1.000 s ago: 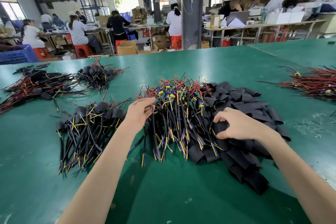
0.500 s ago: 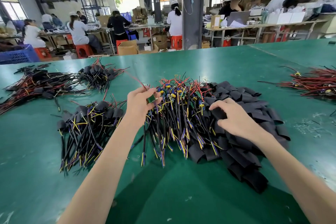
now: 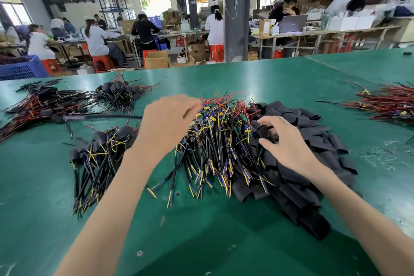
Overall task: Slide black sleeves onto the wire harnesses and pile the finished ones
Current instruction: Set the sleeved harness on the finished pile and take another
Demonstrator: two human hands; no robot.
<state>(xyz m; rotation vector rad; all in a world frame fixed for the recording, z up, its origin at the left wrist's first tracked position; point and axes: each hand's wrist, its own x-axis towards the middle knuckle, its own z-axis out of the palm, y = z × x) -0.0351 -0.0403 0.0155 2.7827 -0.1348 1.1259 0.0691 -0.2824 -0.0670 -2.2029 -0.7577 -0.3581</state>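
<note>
Both of your hands are working the middle of the green worktop, and the change over the last second is on the left: your left hand, which was pinching at the near-left edge of the bare harness pile, is now lifting up and over the connector ends, blurred with motion. Its fingers are bunching together, but you cannot tell whether a harness is actually clamped in them. Your right hand is shifting up the heap of black sleeves, palm down, with the fingers curling onto one sleeve near the harness pile, seemingly picking it out. That reads as you pairing the next harness with its sleeve; no threading is happening yet. Sleeved harnesses are lying in the finished pile just left of your left forearm.
</note>
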